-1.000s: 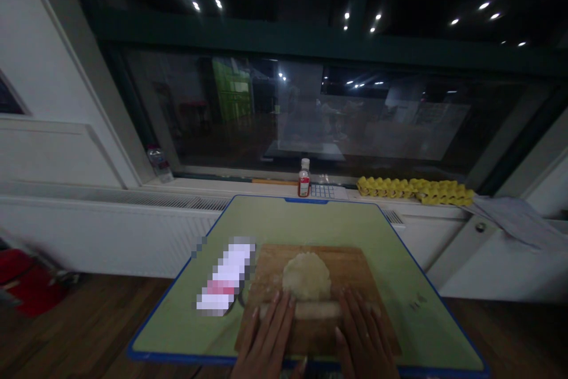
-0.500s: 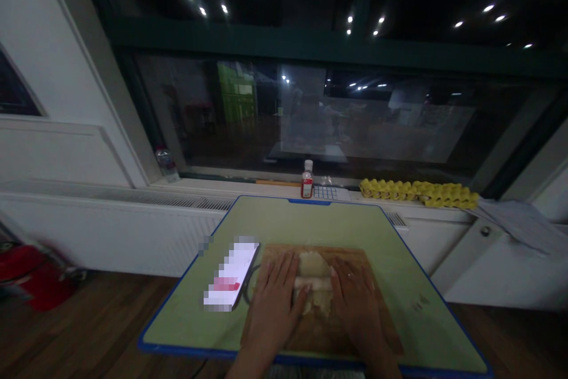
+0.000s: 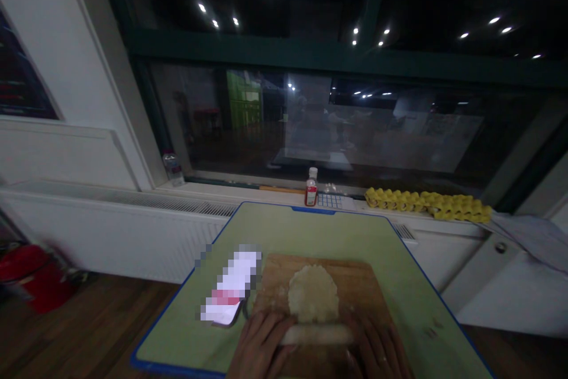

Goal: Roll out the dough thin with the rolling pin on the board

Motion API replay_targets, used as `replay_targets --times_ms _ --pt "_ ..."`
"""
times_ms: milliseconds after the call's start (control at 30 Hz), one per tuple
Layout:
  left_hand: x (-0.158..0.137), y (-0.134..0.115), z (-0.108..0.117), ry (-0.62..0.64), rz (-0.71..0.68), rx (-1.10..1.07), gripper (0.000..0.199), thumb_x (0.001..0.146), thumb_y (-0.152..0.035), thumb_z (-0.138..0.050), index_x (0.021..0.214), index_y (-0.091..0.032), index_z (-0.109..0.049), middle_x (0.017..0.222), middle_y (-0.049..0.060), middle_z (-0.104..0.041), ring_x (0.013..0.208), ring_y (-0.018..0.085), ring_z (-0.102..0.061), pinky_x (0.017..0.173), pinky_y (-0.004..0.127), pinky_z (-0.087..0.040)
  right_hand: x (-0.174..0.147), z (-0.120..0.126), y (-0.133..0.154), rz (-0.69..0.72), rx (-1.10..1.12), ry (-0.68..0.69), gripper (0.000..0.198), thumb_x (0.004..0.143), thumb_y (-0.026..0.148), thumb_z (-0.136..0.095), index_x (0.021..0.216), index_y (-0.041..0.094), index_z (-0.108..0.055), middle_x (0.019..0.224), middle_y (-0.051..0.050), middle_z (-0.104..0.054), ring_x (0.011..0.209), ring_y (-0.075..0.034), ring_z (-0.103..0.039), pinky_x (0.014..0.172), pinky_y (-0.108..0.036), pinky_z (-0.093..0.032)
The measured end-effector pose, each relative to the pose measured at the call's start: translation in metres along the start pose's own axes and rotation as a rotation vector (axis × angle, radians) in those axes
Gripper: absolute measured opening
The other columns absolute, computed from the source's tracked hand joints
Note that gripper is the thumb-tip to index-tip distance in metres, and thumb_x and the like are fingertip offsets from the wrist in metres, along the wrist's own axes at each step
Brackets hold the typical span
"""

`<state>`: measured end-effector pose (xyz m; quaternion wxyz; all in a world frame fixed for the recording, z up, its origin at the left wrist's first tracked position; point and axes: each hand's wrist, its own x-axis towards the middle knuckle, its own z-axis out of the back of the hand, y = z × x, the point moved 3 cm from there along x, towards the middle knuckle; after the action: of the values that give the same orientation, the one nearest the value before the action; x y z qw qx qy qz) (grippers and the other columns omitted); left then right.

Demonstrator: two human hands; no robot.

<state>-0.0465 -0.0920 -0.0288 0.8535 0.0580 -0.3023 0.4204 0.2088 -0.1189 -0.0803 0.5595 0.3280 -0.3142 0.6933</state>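
A pale rolling pin lies crosswise on the wooden board, at the near edge of a flattened round of dough. My left hand is over the pin's left end, fingers bent on it. At the other end, my right hand covers the pin in the same way, slightly blurred. The dough sheet is thin with a ragged edge, and most of it shows beyond the pin. Both ends of the pin are hidden under my hands.
The board rests on a green folding table with a blue rim. A lit phone, partly pixelated, lies left of the board. On the windowsill stand a small red-labelled bottle, a clear bottle and yellow egg trays. A red bucket is at far left.
My hands and the rolling pin have moved toward me, from the middle of the dough to its near edge. More of the dough now shows. The view has tilted up slightly.
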Motion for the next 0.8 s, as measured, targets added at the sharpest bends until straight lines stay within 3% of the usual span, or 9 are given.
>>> replay_targets --times_ms 200,333,467,600,733,800 --pt "-0.004 0.012 0.013 -0.021 0.053 -0.038 0.030 0.098 -0.044 -0.050 0.124 -0.036 -0.064 0.110 -0.001 -0.071 0.103 0.019 -0.066 0.090 0.028 -0.056 0.012 0.002 -0.003 0.041 0.055 0.047 0.049 0.100 0.040 -0.032 0.147 0.031 -0.040 0.123 -0.001 -0.068 0.112 -0.024 -0.063 0.108 -0.047 -0.033" --pt "0.003 0.024 0.021 -0.016 0.077 0.016 0.032 0.100 -0.040 -0.049 0.129 -0.038 -0.061 0.119 -0.003 -0.069 0.108 0.018 -0.064 0.094 0.032 -0.055 0.022 -0.001 0.011 0.113 0.031 0.044 0.051 0.098 0.037 -0.037 0.147 0.025 -0.040 0.127 -0.002 -0.066 0.115 -0.024 -0.061 0.118 -0.049 -0.019" --pt "0.013 0.027 0.018 -0.002 0.036 0.094 0.047 0.099 -0.043 -0.050 0.144 -0.032 -0.048 0.140 0.002 -0.058 0.123 0.021 -0.058 0.101 0.037 -0.051 0.032 -0.007 0.023 0.028 -0.023 0.022 0.050 0.096 0.036 -0.037 0.143 0.021 -0.045 0.127 -0.008 -0.066 0.114 -0.028 -0.062 0.120 -0.058 -0.006" --pt "0.024 0.028 0.002 -0.012 0.117 0.196 0.049 0.099 -0.043 -0.046 0.145 -0.026 -0.047 0.148 0.005 -0.050 0.135 0.026 -0.047 0.110 0.050 -0.040 0.041 -0.014 0.026 0.053 -0.013 0.075 0.042 0.095 0.029 -0.037 0.133 0.020 -0.054 0.132 -0.009 -0.062 0.122 -0.027 -0.057 0.120 -0.056 -0.011" --pt "0.047 0.028 -0.020 0.021 0.216 0.201 0.051 0.097 -0.048 -0.045 0.138 -0.019 -0.057 0.143 0.011 -0.055 0.134 0.031 -0.048 0.110 0.057 -0.036 0.060 -0.025 0.021 0.085 -0.012 0.151 0.039 0.094 0.027 -0.041 0.128 0.020 -0.058 0.138 -0.010 -0.058 0.131 -0.027 -0.050 0.116 -0.055 -0.025" --pt "0.062 0.028 -0.026 0.046 0.254 0.177 0.047 0.097 -0.047 -0.045 0.129 -0.018 -0.064 0.138 0.013 -0.060 0.130 0.032 -0.052 0.109 0.058 -0.037 0.070 -0.031 0.018 0.068 -0.021 0.183 0.040 0.093 0.028 -0.043 0.130 0.020 -0.058 0.139 -0.010 -0.057 0.131 -0.029 -0.048 0.114 -0.059 -0.026"
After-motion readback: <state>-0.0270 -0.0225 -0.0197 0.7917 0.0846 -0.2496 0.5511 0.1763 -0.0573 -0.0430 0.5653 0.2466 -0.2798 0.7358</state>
